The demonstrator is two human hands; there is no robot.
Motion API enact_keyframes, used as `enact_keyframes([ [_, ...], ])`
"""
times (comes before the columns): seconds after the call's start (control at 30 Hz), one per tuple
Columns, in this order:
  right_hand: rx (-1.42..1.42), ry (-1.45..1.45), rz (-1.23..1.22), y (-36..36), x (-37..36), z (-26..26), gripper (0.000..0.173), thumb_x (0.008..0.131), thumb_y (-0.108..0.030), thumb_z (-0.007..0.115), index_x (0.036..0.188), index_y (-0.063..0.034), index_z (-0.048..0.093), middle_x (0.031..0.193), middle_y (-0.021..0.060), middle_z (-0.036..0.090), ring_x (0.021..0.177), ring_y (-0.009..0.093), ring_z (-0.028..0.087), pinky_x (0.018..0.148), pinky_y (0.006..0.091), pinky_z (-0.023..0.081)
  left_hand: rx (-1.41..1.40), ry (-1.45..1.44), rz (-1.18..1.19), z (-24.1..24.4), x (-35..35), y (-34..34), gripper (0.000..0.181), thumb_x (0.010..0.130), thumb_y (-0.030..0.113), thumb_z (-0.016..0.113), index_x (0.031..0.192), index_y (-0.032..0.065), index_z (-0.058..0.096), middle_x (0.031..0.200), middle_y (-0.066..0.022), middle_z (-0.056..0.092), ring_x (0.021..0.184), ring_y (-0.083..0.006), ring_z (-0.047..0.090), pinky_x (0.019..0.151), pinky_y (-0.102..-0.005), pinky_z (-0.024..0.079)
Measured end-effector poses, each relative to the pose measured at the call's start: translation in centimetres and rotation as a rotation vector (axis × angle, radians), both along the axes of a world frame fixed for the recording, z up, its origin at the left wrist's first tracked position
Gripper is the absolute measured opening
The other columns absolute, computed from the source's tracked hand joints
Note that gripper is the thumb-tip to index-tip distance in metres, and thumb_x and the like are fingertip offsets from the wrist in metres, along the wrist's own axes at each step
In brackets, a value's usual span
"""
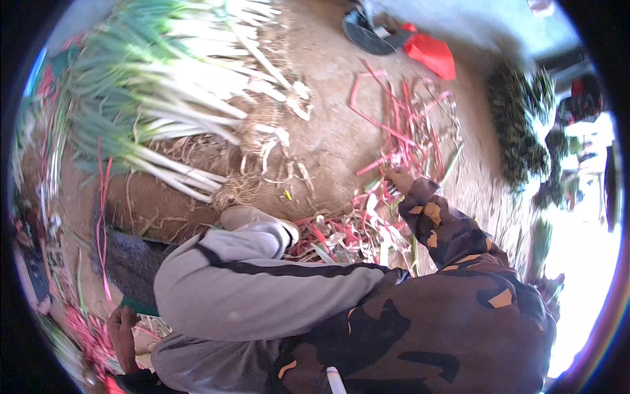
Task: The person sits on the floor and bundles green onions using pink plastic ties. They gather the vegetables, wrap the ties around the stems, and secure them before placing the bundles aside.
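Note:
My right hand, below a camouflage sleeve, reaches into a loose heap of pink and red plastic strips on the ground; whether its fingers grip a strip is unclear. At the lower left is my left hand, fingers curled, beside more pink strips. Long red strips end close to it, but a hold on them cannot be made out. Leeks or large green onions lie in a row at the upper left, white stems and roots towards the middle. A smaller bunch lies nearest my shoe.
Strips and plant scraps litter the ground beside my grey trouser leg. A dark cap and a red cloth or bag lie at the top. Dark green bundles stand at the right. A dark mat or cloth lies left of my knee.

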State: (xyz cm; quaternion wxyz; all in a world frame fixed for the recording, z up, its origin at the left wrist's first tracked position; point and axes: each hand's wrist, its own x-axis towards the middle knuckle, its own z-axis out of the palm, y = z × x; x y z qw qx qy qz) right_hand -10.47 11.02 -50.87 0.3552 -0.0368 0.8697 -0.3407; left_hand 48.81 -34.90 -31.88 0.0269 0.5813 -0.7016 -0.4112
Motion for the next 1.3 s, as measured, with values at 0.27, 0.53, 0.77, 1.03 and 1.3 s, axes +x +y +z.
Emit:
enact_keyframes([
  [0.27, -0.121, -0.124, -0.258, 13.6, 6.3, -6.7, 0.022, 0.079, -0.021, 0.062, 0.082, 0.0011, 0.061, 0.066, 0.0067, 0.058, 0.050, 0.015, 0.054, 0.046, 0.0290, 0.044, 0.014, -0.243, -0.370, -3.4, -1.1, -0.5, 0.025, 0.084, 0.019, 0.052, 0.068, 0.0002, 0.051, 0.059, -0.0022, 0.051, 0.055, -0.0086, 0.045, 0.049, -0.0252, 0.035],
  [0.53, -0.075, 0.206, -0.305, 13.0, 5.3, -12.6, 0.025, 0.077, -0.013, 0.059, 0.096, 0.0033, 0.057, 0.071, 0.0071, 0.059, 0.050, 0.013, 0.056, 0.043, 0.0269, 0.047, 0.169, -0.292, -0.248, -3.1, -2.5, -0.1, 0.024, 0.082, 0.020, 0.054, 0.068, 0.0008, 0.050, 0.060, -0.0025, 0.050, 0.053, -0.0092, 0.044, 0.048, -0.0256, 0.035],
  [0.77, 0.405, 0.335, -0.093, 7.0, 4.1, -15.6, 0.021, 0.079, -0.016, 0.060, 0.092, 0.0005, 0.059, 0.065, 0.0106, 0.059, 0.056, 0.019, 0.059, 0.048, 0.0310, 0.048, 0.205, -0.271, -0.145, -2.7, -0.7, -0.7, 0.023, 0.080, 0.021, 0.055, 0.068, 0.0012, 0.050, 0.060, -0.0027, 0.049, 0.051, -0.0097, 0.042, 0.046, -0.0260, 0.035],
  [1.03, 0.388, 0.481, 0.343, 5.9, 5.7, -5.9, 0.021, 0.080, -0.018, 0.060, 0.091, -0.0002, 0.061, 0.065, 0.0133, 0.059, 0.059, 0.023, 0.060, 0.052, 0.0332, 0.048, 0.049, -0.111, -0.093, -3.2, -0.5, -0.4, 0.030, 0.087, 0.023, 0.052, 0.066, 0.0023, 0.049, 0.056, -0.0013, 0.048, 0.048, -0.0078, 0.042, 0.042, -0.0237, 0.032],
  [1.3, -0.816, -0.309, 0.648, -11.4, 11.9, 20.2, 0.030, 0.092, -0.025, 0.048, 0.104, 0.0000, 0.059, 0.078, 0.0049, 0.061, 0.066, 0.011, 0.054, 0.058, 0.0278, 0.044, -0.516, 0.333, 0.076, 7.1, -13.6, 5.3, 0.025, 0.090, 0.014, 0.044, 0.104, -0.0049, 0.054, 0.101, -0.0120, 0.056, 0.093, -0.0183, 0.051, 0.082, -0.0302, 0.040],
])
